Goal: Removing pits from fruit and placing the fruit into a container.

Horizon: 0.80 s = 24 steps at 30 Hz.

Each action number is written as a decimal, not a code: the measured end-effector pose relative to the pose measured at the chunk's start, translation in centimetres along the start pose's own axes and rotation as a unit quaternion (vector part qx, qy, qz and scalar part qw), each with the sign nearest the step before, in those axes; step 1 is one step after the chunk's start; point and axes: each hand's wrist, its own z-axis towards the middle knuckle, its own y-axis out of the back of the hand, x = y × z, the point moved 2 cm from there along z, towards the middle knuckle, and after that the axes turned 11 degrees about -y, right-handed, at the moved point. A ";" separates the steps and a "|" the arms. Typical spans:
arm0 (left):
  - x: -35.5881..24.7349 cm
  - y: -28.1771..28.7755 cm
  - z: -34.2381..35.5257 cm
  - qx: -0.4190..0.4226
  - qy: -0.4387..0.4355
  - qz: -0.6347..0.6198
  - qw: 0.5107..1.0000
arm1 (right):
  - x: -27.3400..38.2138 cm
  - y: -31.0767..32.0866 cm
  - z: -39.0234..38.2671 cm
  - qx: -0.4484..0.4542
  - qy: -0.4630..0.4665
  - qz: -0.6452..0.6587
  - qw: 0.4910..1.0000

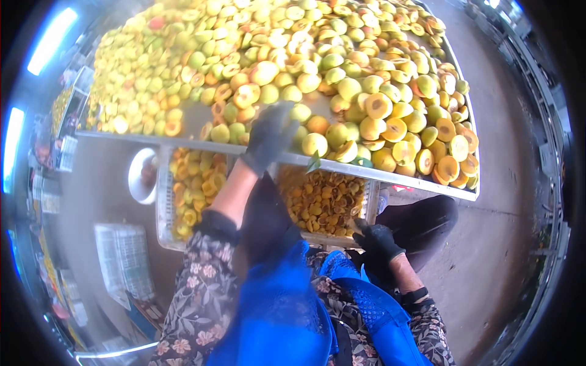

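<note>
A thick layer of yellow-green stone fruit (351,88), whole and halved, covers a metal-edged table (403,178). My left hand (268,135), in a dark glove, reaches over the table's near edge among the fruit. Motion blurs its fingers, so any hold on a fruit is unclear. Lower right, my right hand (379,241) is closed in a dark glove beside a crate (371,198) below the table. Something small and pale shows at its fingertips, too small to make out. Brownish-yellow cut pieces (323,201) fill that crate.
Left of it, another pale crate (163,207) holds yellow fruit halves. A white bowl (141,175) stands beside that crate. Farther left, a white plastic crate (125,259) is on the floor. A blue apron (274,317) covers my lap, and my dark-trousered knee (427,222) juts out right.
</note>
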 end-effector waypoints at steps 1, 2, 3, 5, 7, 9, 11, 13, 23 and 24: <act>2.0 -2.4 0.9 0.019 -0.049 0.062 0.997 | -0.1 0.0 -0.4 -0.004 0.008 0.013 1.000; 3.1 -3.8 1.3 0.037 -0.095 0.131 0.986 | 0.0 0.2 -0.6 -0.006 0.025 0.028 0.999; 3.4 -4.6 2.0 0.042 -0.105 0.128 0.985 | 0.2 0.8 -0.6 -0.015 0.013 0.039 0.999; 4.7 -5.7 2.9 0.134 -0.026 0.144 0.980 | 0.1 1.1 -0.5 -0.032 0.004 0.072 0.997; 5.2 -5.9 3.4 0.158 -0.033 0.132 0.978 | -0.2 1.3 -0.3 -0.051 -0.006 0.103 0.993; 3.7 -5.0 3.2 0.152 -0.031 0.108 0.982 | -0.4 1.3 -0.1 -0.054 -0.037 0.204 0.977; 3.3 -3.0 2.7 0.075 0.121 -0.129 0.981 | -0.2 2.3 -0.3 0.000 -0.099 0.354 0.930; 1.3 -1.3 1.7 -0.009 0.271 -0.353 0.895 | 0.5 3.5 -0.7 0.064 -0.153 0.492 0.855; -14.5 2.7 -0.4 -0.122 0.031 -0.103 0.987 | 13.4 15.8 -1.1 -0.253 0.131 0.308 0.907; -14.6 2.9 -0.6 -0.119 0.031 -0.106 0.987 | 14.0 16.2 -1.3 -0.255 0.152 0.315 0.901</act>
